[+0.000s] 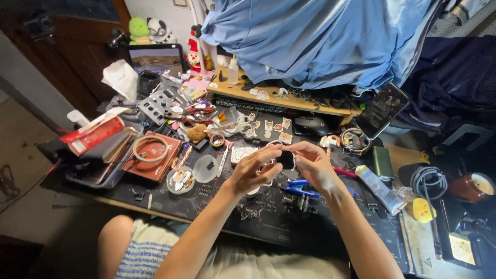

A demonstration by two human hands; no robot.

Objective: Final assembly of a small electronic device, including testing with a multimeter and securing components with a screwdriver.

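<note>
Hands at centre of cluttered black-matted tabletop point(206, 199), both raised just above it. Small flat rounded-square dark-faced case with pale rim point(287, 160) pinched between them. Left hand point(254, 170): grip closed on left edge of the case, fingers curled over, thumb under. Right hand point(312, 164): grip closed on right edge, fingertips on top rim. Held face-up and close to the body, probably for steady two-sided support and a clear look at the face.

Nearby, on the mat:
- blue-handled pliers point(300, 189), just below right hand, within easy reach.
- white squeeze tube with dark print point(380, 189), lying slantwise right of the hands.
- shallow clear round dish of small wrapped bits point(181, 181), left of left hand.
- ring of tan tape point(150, 149), flat on a red square box point(157, 157), kept off the working space.
- red and white oblong package point(92, 135), far left, atop a stack.
- small clear plastic bottle with white cap point(233, 71), upright on raised wooden shelf point(289, 101) at back.
- dark phone point(382, 110), propped tilted at right, screen towards the seat.
- coil of grey cable point(428, 181), far right.
- blue cloth point(320, 36), draped behind shelf.
</note>
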